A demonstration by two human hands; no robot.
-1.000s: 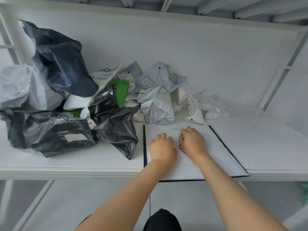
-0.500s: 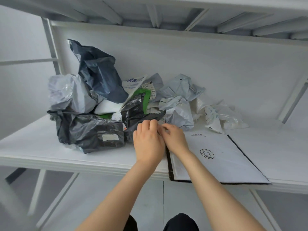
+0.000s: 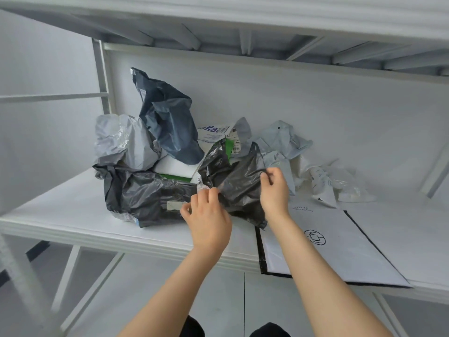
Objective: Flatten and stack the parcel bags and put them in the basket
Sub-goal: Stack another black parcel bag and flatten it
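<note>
While you stood at the white shelf [image 3: 73, 215], the head view took in both forearms reaching up over its front edge; your left hand [image 3: 209, 220] had its fingers curled onto the lower left edge of a crumpled black bag [image 3: 238, 181], thumb out to the side; your right hand [image 3: 274, 188] pinched the same bag's upper right edge between thumb and fingertips; the film was spread between the two hands, wrinkled, not flat; its lower corner drooped to the near-left corner of the flat white bag [image 3: 340, 249]; could not tell whether it touched.

The flat white bag lay smoothed on the shelf to your right, black-edged, a small outline logo on its face, its near edge overhanging the shelf front.

Pile behind and left of your hands: large charcoal bag [image 3: 141, 195] slumped on the shelf, a pale label on it; light grey bag [image 3: 121, 142] resting above it; dark blue-grey bag [image 3: 167, 122] standing tallest against the back panel; white bag with blue print [image 3: 211, 132] and a green piece [image 3: 228, 145] showing behind the held bag.

Right of your right hand: pale crumpled bags [image 3: 281, 139], then clear plastic wrappers [image 3: 340, 181], all loose at the back of the shelf.

An upper shelf [image 3: 243, 10] ran overhead.
</note>
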